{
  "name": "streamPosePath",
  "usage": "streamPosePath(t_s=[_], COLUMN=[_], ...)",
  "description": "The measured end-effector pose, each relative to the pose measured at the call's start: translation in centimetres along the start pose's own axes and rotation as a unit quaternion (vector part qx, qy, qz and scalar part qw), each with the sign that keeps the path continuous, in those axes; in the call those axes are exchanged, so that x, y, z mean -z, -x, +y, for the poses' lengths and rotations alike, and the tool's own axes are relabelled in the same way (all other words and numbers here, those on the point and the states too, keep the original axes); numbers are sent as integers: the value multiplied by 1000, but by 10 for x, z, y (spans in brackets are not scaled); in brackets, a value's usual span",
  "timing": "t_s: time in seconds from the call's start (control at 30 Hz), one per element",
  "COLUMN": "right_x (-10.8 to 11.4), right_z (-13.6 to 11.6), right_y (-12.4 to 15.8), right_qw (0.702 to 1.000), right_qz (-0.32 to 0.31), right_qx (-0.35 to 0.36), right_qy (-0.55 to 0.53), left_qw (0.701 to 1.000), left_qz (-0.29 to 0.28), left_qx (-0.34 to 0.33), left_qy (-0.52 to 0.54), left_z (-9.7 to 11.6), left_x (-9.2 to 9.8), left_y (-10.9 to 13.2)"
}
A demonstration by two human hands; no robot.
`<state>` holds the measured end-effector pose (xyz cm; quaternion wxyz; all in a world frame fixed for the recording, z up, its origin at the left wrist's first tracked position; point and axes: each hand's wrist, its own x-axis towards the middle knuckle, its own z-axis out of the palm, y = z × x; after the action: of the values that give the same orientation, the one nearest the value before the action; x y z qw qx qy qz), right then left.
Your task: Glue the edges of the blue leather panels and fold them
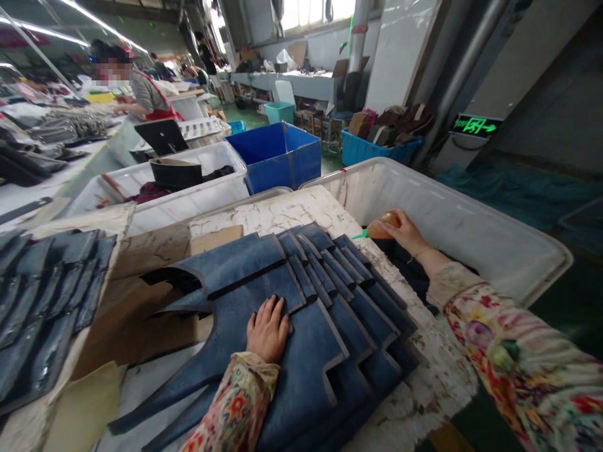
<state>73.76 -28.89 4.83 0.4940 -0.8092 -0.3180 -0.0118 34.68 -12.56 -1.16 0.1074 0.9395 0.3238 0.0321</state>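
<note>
My left hand (268,329) lies flat, fingers extended, on overlapping dark blue leather-like cut pieces (301,358). The pieces are fanned in stepped rows, with greyish bands along their edges and notched corners. Beyond their right side, my right hand (407,233) is wrapped round an amber, bottle-shaped tool (382,226). Its thin green tip points left, towards the far corner of the stack and apart from it. Whether the tool is a glue bottle or a brush, I cannot tell. A worn, pale board (315,204) lies under the pieces.
More dark pieces (42,295) lie in rows on the left. White bins (471,213) and a blue bin (282,154) stand beyond the board. Farther back is a blue crate (377,147) with brown items. A co-worker (148,94) is at a long table on the left.
</note>
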Motion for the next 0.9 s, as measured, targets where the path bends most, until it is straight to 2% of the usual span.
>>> streamPosePath(t_s=[0.37,0.9], right_x=[-29,-42], right_z=[12,15], right_y=[-34,-51], right_qw=[997,996], right_qz=[-13,-13], right_qx=[39,16], right_qy=[68,88], left_qw=[1000,999], left_qz=[4,33], left_qx=[-5,-11], left_qy=[-9,-9], left_z=[-1,-2], left_x=[-4,-7], left_y=[2,3])
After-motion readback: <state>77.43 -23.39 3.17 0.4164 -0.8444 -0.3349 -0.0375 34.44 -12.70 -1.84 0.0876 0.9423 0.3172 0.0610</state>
